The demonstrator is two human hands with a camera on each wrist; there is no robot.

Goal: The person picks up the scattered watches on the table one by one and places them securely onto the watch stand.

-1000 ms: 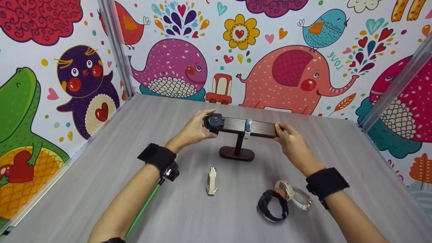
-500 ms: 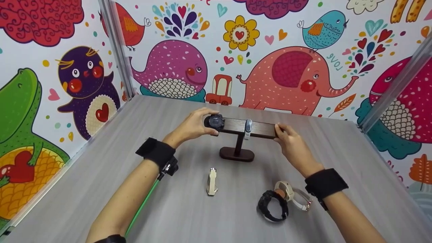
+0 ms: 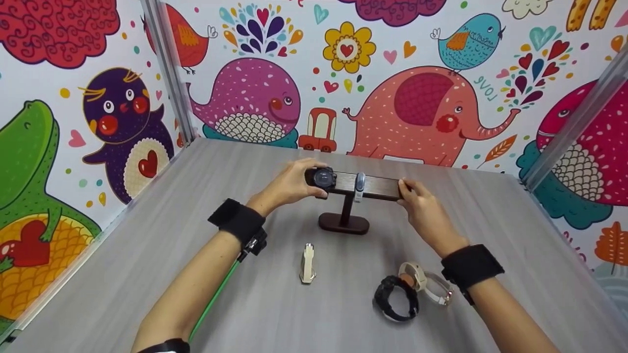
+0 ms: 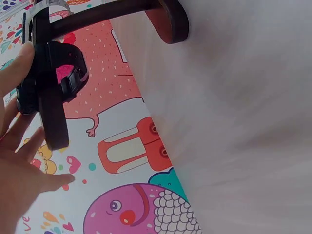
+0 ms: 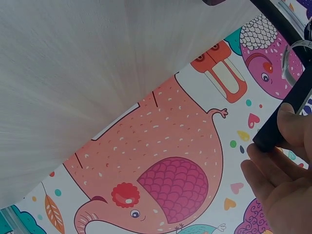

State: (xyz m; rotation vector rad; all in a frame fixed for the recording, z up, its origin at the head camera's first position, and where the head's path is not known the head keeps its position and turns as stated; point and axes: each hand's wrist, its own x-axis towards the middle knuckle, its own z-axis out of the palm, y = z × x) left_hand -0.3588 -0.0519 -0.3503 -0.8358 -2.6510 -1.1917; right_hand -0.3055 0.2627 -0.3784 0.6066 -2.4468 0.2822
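A dark wooden watch stand [image 3: 344, 223] with a raised crossbar stands on the table. My left hand [image 3: 289, 184] pinches a black watch [image 3: 324, 178], looped around the left part of the crossbar. In the left wrist view the bar's end [image 4: 54, 131] sticks out past the watch strap [image 4: 73, 83]. My right hand [image 3: 423, 208] holds the crossbar's right end, thumb on the near side; the right wrist view shows this grip on the bar [image 5: 273, 126]. Between the hands, a light-banded fitness tracker [image 3: 360, 182] hangs around the bar's middle.
A cream watch [image 3: 308, 264] lies in front of the stand. To the right sit another black watch [image 3: 395, 299], a beige-strapped watch [image 3: 414, 274] and a white-strapped watch [image 3: 439, 289], close together. Printed wall panels [image 3: 343, 98] enclose the back and sides of the table.
My left hand and the black watch have moved a little to the right along the crossbar, toward the tracker. The right hand stays on the bar's other end.
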